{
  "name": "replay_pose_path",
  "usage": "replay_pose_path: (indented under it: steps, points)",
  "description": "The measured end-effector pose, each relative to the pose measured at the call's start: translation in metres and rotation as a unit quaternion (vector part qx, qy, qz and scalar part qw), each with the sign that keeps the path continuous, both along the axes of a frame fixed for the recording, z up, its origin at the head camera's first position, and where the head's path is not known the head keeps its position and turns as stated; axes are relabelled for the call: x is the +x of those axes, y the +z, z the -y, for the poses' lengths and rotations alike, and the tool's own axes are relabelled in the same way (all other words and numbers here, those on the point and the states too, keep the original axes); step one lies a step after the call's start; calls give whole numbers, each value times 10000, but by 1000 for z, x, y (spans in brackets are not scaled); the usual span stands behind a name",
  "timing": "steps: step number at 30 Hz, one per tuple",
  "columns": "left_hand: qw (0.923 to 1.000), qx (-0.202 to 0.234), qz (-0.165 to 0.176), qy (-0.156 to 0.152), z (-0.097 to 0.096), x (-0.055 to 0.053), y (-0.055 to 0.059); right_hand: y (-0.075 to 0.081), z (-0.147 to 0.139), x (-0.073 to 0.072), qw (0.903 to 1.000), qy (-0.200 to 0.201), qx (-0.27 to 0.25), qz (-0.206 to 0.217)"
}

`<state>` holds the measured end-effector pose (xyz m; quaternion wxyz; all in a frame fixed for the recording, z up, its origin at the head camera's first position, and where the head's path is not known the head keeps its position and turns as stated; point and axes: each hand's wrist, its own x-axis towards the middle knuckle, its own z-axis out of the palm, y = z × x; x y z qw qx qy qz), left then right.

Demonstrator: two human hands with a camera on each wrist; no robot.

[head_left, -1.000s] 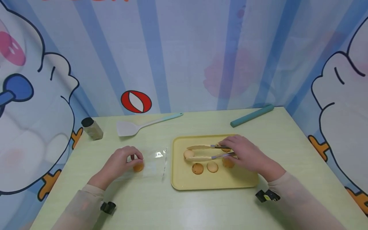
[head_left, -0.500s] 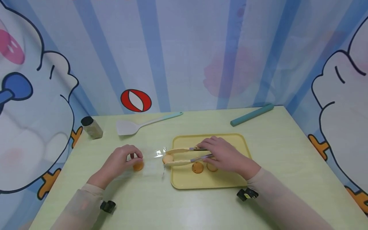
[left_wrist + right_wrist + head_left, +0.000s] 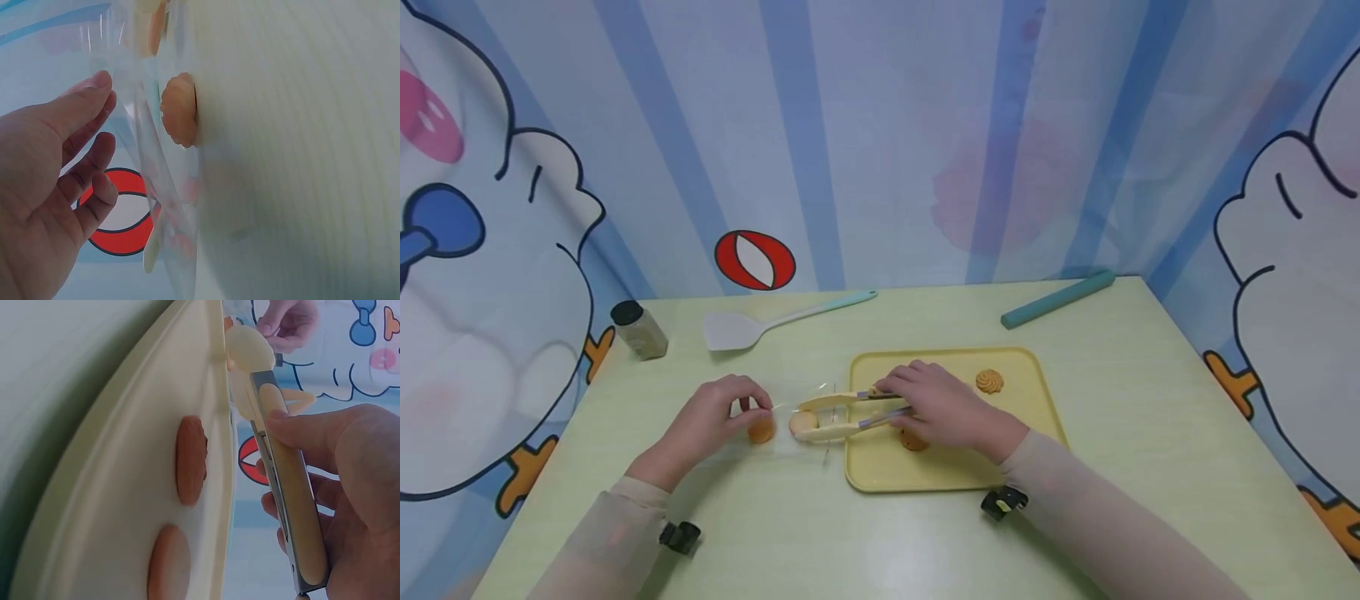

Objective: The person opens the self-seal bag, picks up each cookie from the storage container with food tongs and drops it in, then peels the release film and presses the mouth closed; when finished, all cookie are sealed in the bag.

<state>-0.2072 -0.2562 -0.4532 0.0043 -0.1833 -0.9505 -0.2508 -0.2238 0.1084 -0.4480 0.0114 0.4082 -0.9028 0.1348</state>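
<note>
The right grip (image 3: 951, 408) is closed round a pair of tongs (image 3: 838, 431), whose tips point to nine o'clock and hold a pale round biscuit (image 3: 804, 423) between them, past the near edge of a clear bag (image 3: 781, 454). At nine o'clock from it, the left grip (image 3: 707, 421) pinches the bag's film; a scalloped biscuit (image 3: 180, 111) lies inside, just beyond its fingertips at three o'clock. A yellow tray (image 3: 1018, 367) sits under the right grip, bearing a swirled biscuit (image 3: 989, 382) at two o'clock from that hand and a dark-flecked biscuit (image 3: 913, 441) between seven and eight. Farther out on the desk (image 3: 910, 550), a spatula (image 3: 733, 332) lies at one o'clock from the left grip, a black-capped bottle (image 3: 643, 335) between ten and eleven, and a teal rod (image 3: 1057, 300) between one and two from the right.
</note>
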Motion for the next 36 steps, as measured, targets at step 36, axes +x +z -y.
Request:
replay_pose_path:
  steps: [36]
  points:
    - [9997, 119, -195, -132, 1, 0, -3, 1, 31, 4, 9990, -367, 28, 266]
